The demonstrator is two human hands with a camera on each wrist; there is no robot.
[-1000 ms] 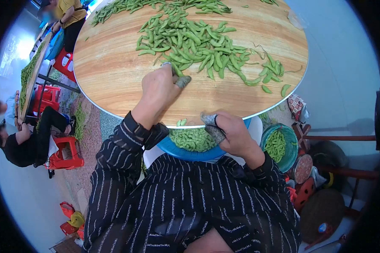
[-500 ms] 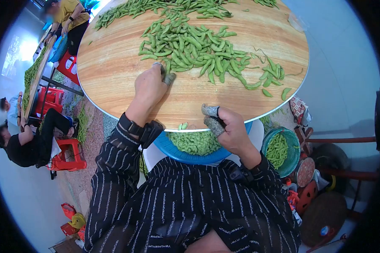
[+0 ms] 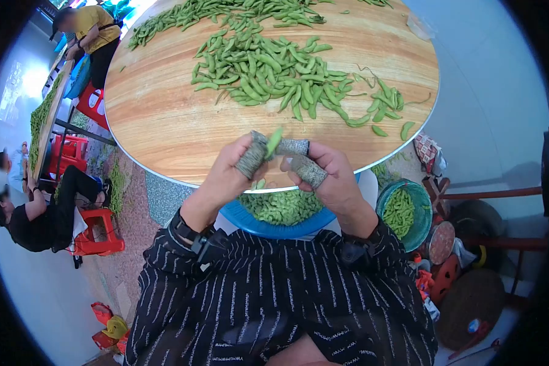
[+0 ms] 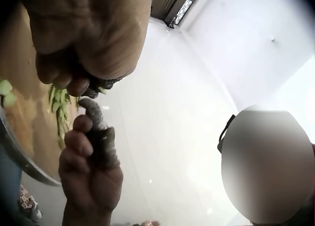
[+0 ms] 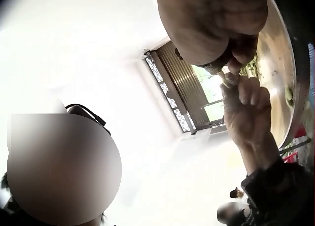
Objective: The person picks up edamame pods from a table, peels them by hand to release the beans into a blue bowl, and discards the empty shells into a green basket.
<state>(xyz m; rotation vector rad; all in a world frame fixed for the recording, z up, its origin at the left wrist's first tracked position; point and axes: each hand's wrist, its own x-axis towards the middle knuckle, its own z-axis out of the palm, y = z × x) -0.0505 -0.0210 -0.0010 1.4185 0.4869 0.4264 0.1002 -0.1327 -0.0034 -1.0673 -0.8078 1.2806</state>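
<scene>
My left hand (image 3: 229, 168) pinches a green soybean pod (image 3: 276, 139) above the near edge of the round wooden table (image 3: 165, 116). Its far end sticks up past the wrapped fingers. My right hand (image 3: 332, 177) meets it from the right, wrapped thumb and index finger closing at the pod's lower part. Grey wraps cover the thumb and index finger of both hands. In the left wrist view the fingertips of both hands come together, mostly hiding the pod. Below the hands, a blue basin (image 3: 238, 222) holds many shelled beans (image 3: 287, 206).
A large heap of soybean pods (image 3: 265, 70) lies across the table. A few loose pods (image 3: 379, 131) sit near its right edge. A green bucket (image 3: 422, 213) of pods stands at right on the floor. People and red stools (image 3: 97, 235) are at left.
My left hand has taken a pod from the heap's near edge and come back toward me and right. My right hand has come up slightly to meet it.
</scene>
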